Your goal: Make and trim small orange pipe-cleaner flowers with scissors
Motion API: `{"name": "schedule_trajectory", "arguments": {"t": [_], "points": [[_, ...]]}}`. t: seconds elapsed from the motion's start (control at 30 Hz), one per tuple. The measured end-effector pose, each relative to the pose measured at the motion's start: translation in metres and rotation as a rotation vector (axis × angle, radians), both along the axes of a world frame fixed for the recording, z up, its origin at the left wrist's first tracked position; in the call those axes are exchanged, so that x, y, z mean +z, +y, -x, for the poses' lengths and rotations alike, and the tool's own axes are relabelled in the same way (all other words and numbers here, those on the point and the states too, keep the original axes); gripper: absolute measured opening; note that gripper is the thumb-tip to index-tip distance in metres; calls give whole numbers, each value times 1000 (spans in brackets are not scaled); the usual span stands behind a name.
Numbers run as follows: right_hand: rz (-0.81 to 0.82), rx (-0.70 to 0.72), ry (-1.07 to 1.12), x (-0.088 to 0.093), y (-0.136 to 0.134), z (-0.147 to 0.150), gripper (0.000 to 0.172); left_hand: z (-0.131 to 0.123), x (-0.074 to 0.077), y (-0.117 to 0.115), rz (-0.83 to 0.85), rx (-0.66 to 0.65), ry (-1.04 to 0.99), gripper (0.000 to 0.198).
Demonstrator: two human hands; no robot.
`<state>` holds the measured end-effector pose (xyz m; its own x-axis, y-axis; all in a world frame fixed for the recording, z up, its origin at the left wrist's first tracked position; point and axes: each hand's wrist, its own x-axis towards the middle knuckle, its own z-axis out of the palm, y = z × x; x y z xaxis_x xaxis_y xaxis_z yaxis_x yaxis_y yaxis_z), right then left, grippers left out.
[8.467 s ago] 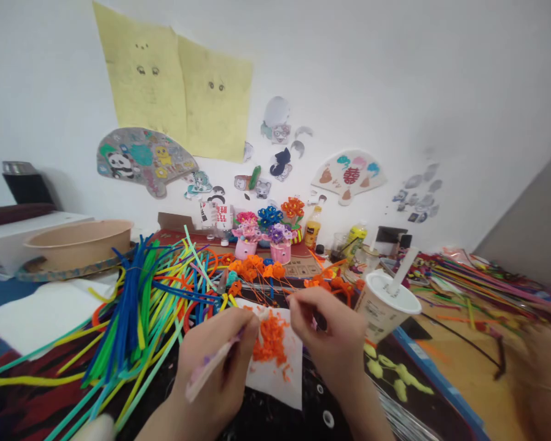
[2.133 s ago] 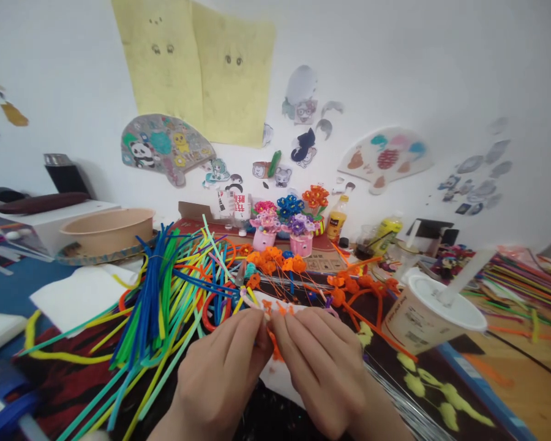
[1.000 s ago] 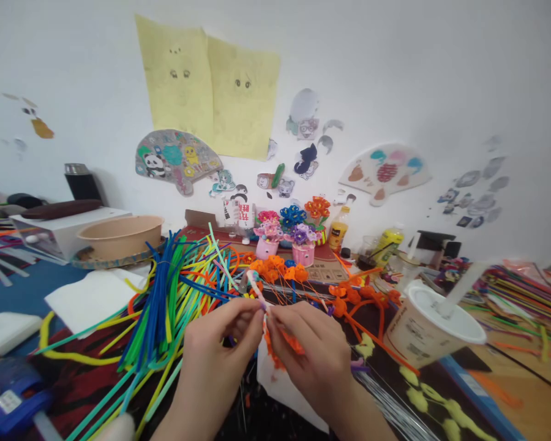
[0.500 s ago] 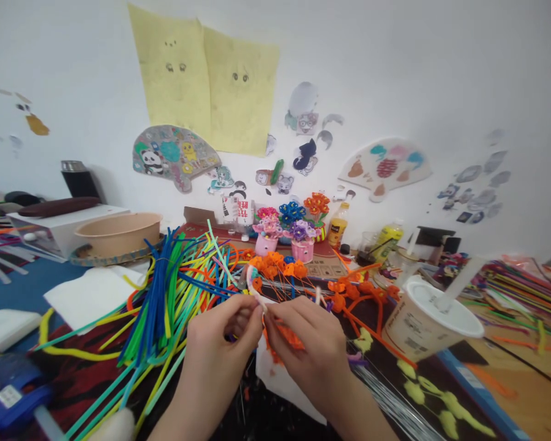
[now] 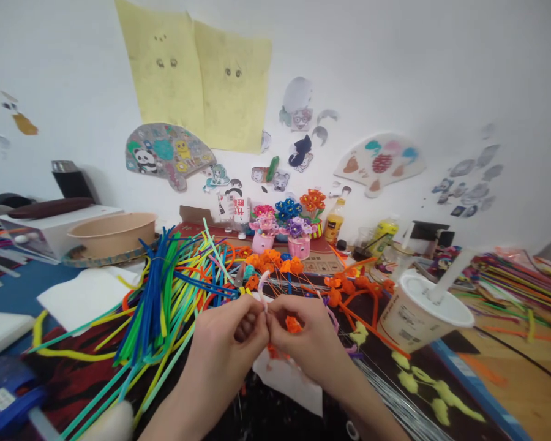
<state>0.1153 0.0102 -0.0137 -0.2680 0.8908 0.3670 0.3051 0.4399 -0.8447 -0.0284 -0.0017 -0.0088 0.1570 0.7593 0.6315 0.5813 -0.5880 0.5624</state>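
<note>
Pinching together above the paper [image 5: 288, 384], your fingertips [image 5: 256, 316] meet: your left hand [image 5: 229, 344] clamps the pink stem [image 5: 262, 286], and your right hand [image 5: 310, 340] closes on the orange tuft [image 5: 294, 324]. You seem to be binding tuft to stem; any twist calls for a tight pinch. Loose stems [image 5: 165, 294] crowd your left, orange flowers [image 5: 275, 263] lie just beyond, and the cup [image 5: 416, 321] stands near your right.

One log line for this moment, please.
left hand: pinches pink stem | right hand: holds orange piece | hands: touching, over white sheet
</note>
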Motion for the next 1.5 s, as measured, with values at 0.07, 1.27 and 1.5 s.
{"name": "schedule_trajectory", "arguments": {"t": [0.07, 1.27, 1.5], "points": [[102, 73, 132, -1, 3, -1, 14, 0, 5, -1, -75, 15, 50, 18], [125, 116, 249, 8, 1, -8, 25, 29, 12, 8, -45, 108, 320, 17], [83, 159, 146, 3, 2, -9, 19, 13, 15, 0, 45, -91, 69, 10]]}}
